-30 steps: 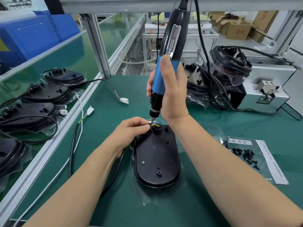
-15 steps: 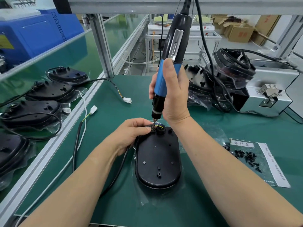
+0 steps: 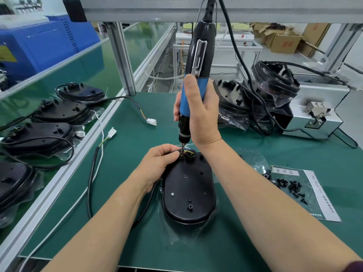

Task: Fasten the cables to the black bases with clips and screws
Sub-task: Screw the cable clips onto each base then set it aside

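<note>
- A base (image 3: pixel 188 191) lies mid-table (image 3: pixel 137 242), its length running away from the viewer.
- The left hand (image 3: pixel 159 163) sits at its far left corner, pinching the cable (image 3: pixel 90 183), which loops off leftward.
- The right hand (image 3: pixel 202 112) holds a screwdriver (image 3: pixel 196 61) upright above, tip down beside the left fingers (image 3: pixel 173 154).
- Screws (image 3: pixel 292 188) lie on a sheet (image 3: pixel 322 197) to the right.
- Piled bases (image 3: pixel 273 89) sit behind, right.
- A row of bases (image 3: pixel 59 112) lies left, beyond the table's edge.

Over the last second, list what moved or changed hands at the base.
Nothing visibly moved, nothing taken or released. The right hand still grips the screwdriver, bit down at the far end of the black base; the left hand still pinches the cable there.
</note>
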### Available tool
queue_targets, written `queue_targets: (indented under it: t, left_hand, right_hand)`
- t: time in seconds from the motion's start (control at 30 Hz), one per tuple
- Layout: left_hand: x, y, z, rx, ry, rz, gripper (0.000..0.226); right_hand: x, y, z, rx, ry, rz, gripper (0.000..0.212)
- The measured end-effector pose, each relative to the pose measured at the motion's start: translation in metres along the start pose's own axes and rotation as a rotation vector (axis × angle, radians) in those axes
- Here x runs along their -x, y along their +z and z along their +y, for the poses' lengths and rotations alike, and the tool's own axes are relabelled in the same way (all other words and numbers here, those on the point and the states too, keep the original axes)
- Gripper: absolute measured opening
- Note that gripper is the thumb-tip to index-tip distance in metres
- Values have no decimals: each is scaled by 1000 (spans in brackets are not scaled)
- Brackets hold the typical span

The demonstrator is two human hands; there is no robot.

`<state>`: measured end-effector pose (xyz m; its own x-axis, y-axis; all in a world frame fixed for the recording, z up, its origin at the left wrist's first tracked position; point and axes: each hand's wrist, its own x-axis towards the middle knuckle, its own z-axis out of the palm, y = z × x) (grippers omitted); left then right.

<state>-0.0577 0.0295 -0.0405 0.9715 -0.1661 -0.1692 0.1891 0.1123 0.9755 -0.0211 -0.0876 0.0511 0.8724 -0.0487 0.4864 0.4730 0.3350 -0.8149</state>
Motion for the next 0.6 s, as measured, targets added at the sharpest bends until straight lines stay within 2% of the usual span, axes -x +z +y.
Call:
queue_targets:
  t: [0.1,0.2,0.27,0.43,0.6]
  left_hand:
    - [1,0,0,-49,20,-1,22]
    - [0,0,1,-149,66,32,24]
    - [-2,1,2,-199,72,72,25]
    - [-7,1,18,-273,-39,73,22]
    - [-10,-4,36,-360,-139,1,19]
  right_hand:
    - [-2,-4,-9,-46,-26,-6,29]
    - [-8,-14,-29,-53,-108,35,29]
    - [-10,-30,-42,-35,-100,74,28]
    - [-6,-105,-70,68,104,225,48]
    - [9,-195,-82,317,381,435,54]
